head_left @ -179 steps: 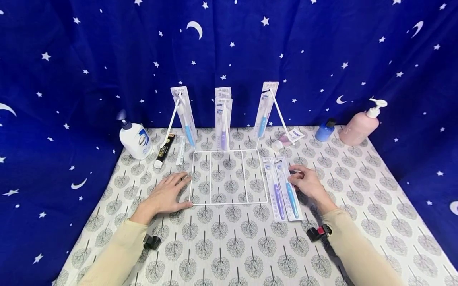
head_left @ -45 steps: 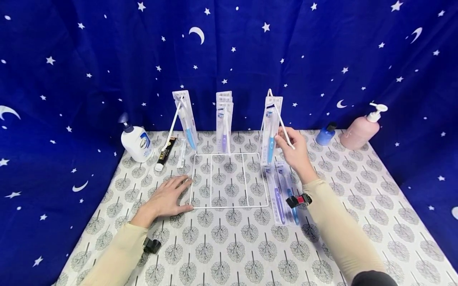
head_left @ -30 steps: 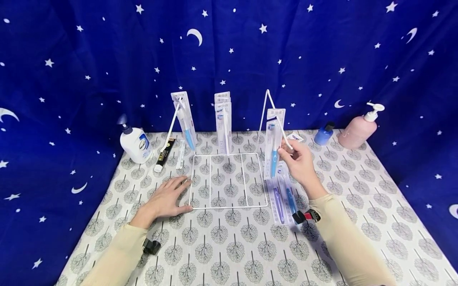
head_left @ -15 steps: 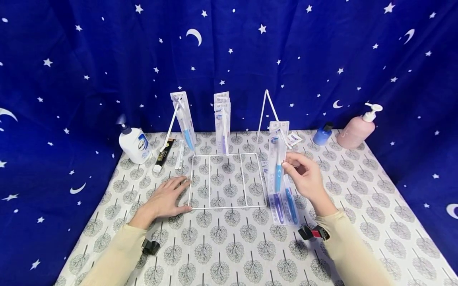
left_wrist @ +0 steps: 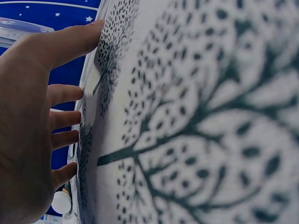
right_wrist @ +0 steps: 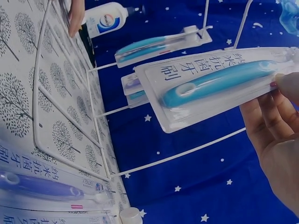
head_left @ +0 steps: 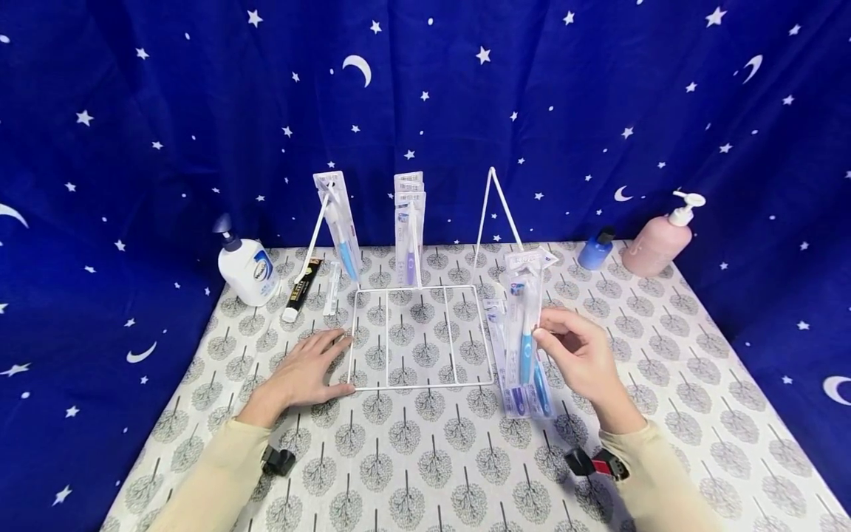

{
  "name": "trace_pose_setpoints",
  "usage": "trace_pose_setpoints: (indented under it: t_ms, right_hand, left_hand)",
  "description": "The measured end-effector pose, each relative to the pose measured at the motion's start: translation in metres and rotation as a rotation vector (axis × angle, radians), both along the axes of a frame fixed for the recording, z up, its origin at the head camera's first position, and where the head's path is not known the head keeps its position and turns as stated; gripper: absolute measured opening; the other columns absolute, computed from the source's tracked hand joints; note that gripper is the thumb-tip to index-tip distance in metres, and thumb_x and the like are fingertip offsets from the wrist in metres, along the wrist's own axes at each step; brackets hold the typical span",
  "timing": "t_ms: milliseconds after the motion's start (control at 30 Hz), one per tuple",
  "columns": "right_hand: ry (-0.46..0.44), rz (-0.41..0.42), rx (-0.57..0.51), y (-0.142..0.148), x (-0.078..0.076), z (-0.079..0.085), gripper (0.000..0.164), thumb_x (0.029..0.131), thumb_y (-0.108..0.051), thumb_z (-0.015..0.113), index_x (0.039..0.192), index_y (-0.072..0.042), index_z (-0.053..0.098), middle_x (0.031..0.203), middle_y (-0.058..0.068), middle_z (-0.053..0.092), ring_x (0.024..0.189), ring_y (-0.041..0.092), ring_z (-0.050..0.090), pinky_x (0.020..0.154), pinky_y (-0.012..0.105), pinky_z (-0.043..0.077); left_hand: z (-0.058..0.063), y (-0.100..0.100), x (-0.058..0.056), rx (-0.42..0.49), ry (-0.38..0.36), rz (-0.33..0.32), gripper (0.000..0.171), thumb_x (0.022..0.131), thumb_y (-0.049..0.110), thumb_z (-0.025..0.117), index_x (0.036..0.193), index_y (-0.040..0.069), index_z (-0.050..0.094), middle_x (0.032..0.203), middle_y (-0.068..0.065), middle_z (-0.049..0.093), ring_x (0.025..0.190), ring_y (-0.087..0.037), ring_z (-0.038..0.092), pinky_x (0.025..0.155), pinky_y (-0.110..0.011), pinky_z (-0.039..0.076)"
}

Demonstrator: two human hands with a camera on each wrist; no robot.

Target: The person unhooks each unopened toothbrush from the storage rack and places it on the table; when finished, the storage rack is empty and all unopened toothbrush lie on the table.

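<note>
Beside the white rack (head_left: pixel 422 386), right grip (head_left: pixel 583 357) narrow on a blue toothbrush pack (head_left: pixel 526 341), left grip (head_left: pixel 296 375) wide.

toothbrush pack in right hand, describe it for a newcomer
On the patterned tablecloth stands a white wire rack. By its right side, the right hand pinches a blue-handled toothbrush pack. Only this is gripped; two packs nearby lie flat.

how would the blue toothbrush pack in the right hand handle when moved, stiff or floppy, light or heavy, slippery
The blue toothbrush pack is probably stiff: it looks straight though the right hand pinches only one side. It is likely light, since fingertips and thumb alone hold it. Its shiny clear plastic may be a little slippery.
</note>
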State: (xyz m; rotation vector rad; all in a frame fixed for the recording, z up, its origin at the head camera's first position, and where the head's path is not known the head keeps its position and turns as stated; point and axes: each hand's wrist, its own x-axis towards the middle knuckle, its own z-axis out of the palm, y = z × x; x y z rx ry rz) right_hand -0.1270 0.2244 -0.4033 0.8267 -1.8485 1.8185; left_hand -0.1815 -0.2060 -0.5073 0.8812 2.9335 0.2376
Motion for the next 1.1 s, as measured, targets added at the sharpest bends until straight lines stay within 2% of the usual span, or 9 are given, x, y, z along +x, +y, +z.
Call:
trace_pose_setpoints:
  t_ms: [133,267,400,533,667,900,1100]
  right_hand:
    - [0.029,0.003,-0.013,0.004,0.009,0.006,0.030,0.072,0.030,0.050,0.098,0.018,0.058,0.091,0.007,0.069,0.081,0.011,0.064,0.068,0.018,0.053]
    - [0.087,0.042,-0.075,0.012,0.016,0.012,0.023,0.075,0.026,0.051,0.098,0.022,0.055,0.092,0.012,0.068,0.083,0.015,0.065,0.074,0.020,0.054]
    - [0.072,0.042,-0.145,0.024,0.017,0.011,0.024,0.076,0.027,0.048,0.099,0.025,0.052,0.089,0.014,0.068,0.078,0.016,0.065,0.071,0.020,0.054]
    - [0.011,-0.009,-0.173,0.036,0.015,0.002,0.028,0.075,0.030,0.043,0.102,0.026,0.051,0.082,0.013,0.068,0.070,0.016,0.064,0.064,0.021,0.053]
    - [-0.063,-0.073,-0.153,0.046,0.011,-0.009,0.027,0.077,0.028,0.045,0.103,0.025,0.052,0.075,0.012,0.065,0.063,0.015,0.061,0.059,0.020,0.053]
    - [-0.270,-0.181,-0.039,0.065,0.002,-0.037,0.027,0.083,0.015,0.052,0.110,0.018,0.053,0.081,0.003,0.066,0.064,0.008,0.060,0.057,0.018,0.054]
    - [-0.417,-0.272,0.043,0.076,-0.007,-0.056,0.030,0.085,0.005,0.057,0.113,0.015,0.053,0.079,-0.001,0.065,0.062,0.006,0.060,0.058,0.019,0.055]
  left_hand:
    - [0.001,0.000,0.000,-0.001,0.001,0.001,0.092,0.073,0.073,0.050,0.145,0.021,0.024,0.152,-0.006,0.019,0.137,-0.030,0.021,0.109,-0.056,0.021]
    - [0.002,-0.001,-0.001,-0.006,0.005,-0.007,0.092,0.073,0.073,0.049,0.145,0.021,0.024,0.152,-0.006,0.018,0.137,-0.031,0.020,0.109,-0.057,0.020]
    - [0.003,-0.001,-0.001,-0.004,0.012,-0.010,0.092,0.073,0.072,0.050,0.145,0.020,0.025,0.152,-0.007,0.019,0.136,-0.032,0.021,0.108,-0.057,0.020]
    - [0.004,-0.001,-0.001,0.000,0.012,-0.005,0.092,0.073,0.072,0.051,0.145,0.021,0.025,0.152,-0.006,0.020,0.137,-0.031,0.022,0.108,-0.056,0.021]
    - [0.003,-0.001,-0.001,-0.003,0.008,-0.003,0.092,0.073,0.072,0.051,0.145,0.021,0.025,0.152,-0.006,0.019,0.137,-0.030,0.021,0.108,-0.056,0.021]
    - [0.003,0.000,-0.001,-0.011,-0.009,-0.001,0.092,0.073,0.072,0.050,0.145,0.022,0.023,0.152,-0.005,0.018,0.137,-0.029,0.020,0.109,-0.056,0.020]
    - [0.003,0.001,0.000,-0.012,-0.004,-0.002,0.092,0.073,0.072,0.050,0.145,0.021,0.024,0.152,-0.005,0.019,0.137,-0.030,0.020,0.109,-0.056,0.021]
